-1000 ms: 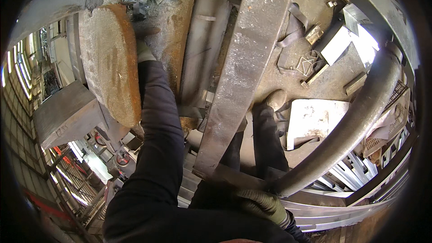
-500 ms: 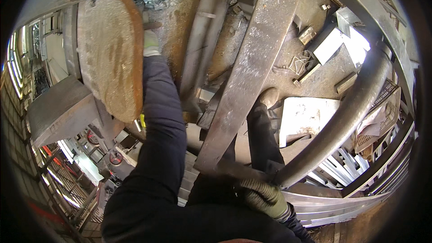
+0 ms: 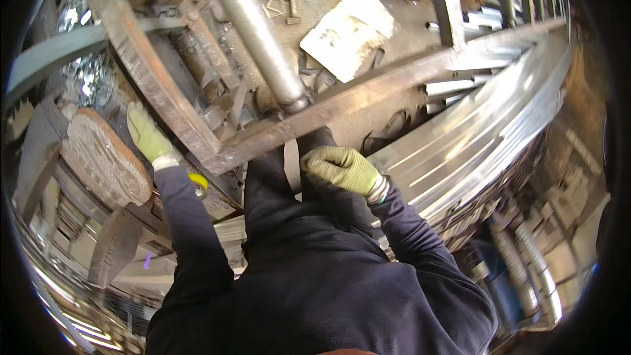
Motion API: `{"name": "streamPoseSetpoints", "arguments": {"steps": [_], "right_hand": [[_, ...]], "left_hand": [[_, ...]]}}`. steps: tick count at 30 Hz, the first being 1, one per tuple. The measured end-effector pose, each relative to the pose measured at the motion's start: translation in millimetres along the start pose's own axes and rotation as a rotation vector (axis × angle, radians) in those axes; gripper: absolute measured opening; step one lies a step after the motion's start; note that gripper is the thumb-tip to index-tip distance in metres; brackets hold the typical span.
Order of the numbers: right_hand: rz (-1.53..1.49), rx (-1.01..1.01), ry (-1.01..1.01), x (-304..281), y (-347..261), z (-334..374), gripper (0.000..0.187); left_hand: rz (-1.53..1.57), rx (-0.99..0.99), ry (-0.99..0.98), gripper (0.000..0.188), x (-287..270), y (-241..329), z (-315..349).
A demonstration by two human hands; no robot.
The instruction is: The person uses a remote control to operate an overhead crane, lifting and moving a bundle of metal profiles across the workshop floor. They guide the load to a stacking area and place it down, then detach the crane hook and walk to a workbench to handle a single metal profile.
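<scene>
My left hand (image 3: 148, 134), in a pale green glove, reaches forward at the left with its fingers stretched out. It lies between an oblong tan padded slab (image 3: 105, 154) and the brown metal frame (image 3: 151, 85); whether it touches either I cannot tell. A yellow ring-shaped thing (image 3: 198, 184) is beside that wrist. My right hand (image 3: 342, 169), gloved alike, is over my lap, just on my side of the frame's long bar (image 3: 381, 89). Its fingers are curled in, and anything inside them is hidden. A thick round metal bar (image 3: 256, 33) runs away from the frame.
Long shiny metal strips (image 3: 473, 135) are stacked at the right. Beyond the frame stands a worn white flat-topped piece (image 3: 348, 33). Bright metal scraps (image 3: 92, 82) lie at the far left. Corrugated hoses (image 3: 539, 269) are at the lower right.
My view has swung to the right, so the frame, slab and round bar appear shifted left. My left hand, partly behind the slab before, now shows fully. My right hand appears higher.
</scene>
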State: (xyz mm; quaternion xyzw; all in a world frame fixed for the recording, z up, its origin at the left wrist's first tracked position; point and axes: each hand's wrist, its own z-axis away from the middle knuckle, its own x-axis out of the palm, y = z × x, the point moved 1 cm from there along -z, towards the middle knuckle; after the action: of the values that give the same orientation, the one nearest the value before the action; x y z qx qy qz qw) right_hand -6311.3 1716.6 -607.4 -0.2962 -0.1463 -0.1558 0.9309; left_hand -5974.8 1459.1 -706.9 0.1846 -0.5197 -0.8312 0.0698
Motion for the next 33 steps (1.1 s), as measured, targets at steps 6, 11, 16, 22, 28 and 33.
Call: {"name": "streamPoseSetpoints", "arguments": {"steps": [6,11,16,22,28,33], "right_hand": [[-0.128,0.105,0.656,-83.1,157.9,58.5,0.034],[0.133,0.291,1.553,-168.7,285.2,157.7,0.058],[0.177,0.546,1.899,-211.4,362.5,313.3,0.099],[-0.115,0.658,1.588,-227.0,439.4,318.6,0.125],[-0.271,0.393,1.587,-229.7,470.4,322.7,0.104],[-0.327,0.088,1.273,-199.5,433.7,346.7,0.068]], "left_hand": [[-0.725,0.373,-0.276,0.074,21.3,29.5,68.6],[-1.012,0.538,-0.301,0.098,24.0,13.0,85.8],[-1.052,0.421,-0.351,0.107,16.0,12.3,73.5],[-1.010,0.420,-0.437,0.095,4.1,15.7,72.1],[-1.477,0.852,-0.538,0.050,1.2,-3.7,137.6],[-0.961,0.637,-0.569,0.054,20.6,2.7,221.9]]}}
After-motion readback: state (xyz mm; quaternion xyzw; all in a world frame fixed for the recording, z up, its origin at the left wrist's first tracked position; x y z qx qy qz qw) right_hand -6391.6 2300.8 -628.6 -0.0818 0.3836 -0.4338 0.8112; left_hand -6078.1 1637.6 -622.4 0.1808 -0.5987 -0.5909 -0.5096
